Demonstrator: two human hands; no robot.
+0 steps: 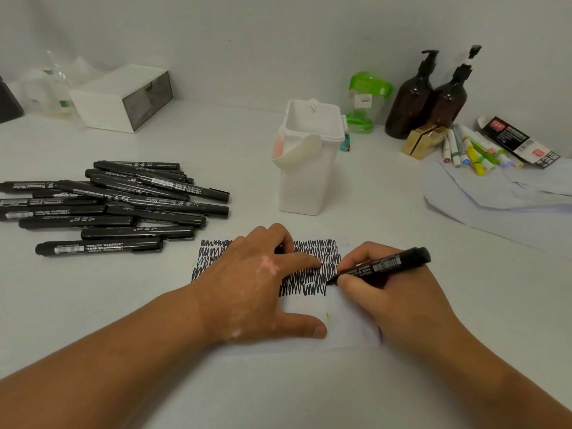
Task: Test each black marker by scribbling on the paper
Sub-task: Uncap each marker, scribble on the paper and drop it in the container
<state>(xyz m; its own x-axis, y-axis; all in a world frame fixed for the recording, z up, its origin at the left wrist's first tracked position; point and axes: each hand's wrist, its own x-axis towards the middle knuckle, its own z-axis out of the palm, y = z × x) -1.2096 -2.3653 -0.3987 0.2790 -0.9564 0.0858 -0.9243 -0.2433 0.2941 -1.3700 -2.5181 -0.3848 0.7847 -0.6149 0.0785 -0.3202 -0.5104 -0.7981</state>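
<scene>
A white paper (346, 323) lies on the table in front of me, its upper half covered with rows of black scribbles (312, 267). My left hand (257, 286) rests flat on the paper, fingers spread over the scribbles, thumb near the lower edge. My right hand (387, 292) grips an uncapped black marker (383, 266), its tip touching the paper at the right end of the lowest scribble row. A pile of several capped black markers (123, 202) lies on the table to the left.
A white plastic bin (306, 162) with a flap lid stands behind the paper. Two brown pump bottles (430, 97), a green container, coloured markers (473, 150) and loose paper sheets (501, 202) sit at the right. A white drawer box (120, 97) stands at the back left.
</scene>
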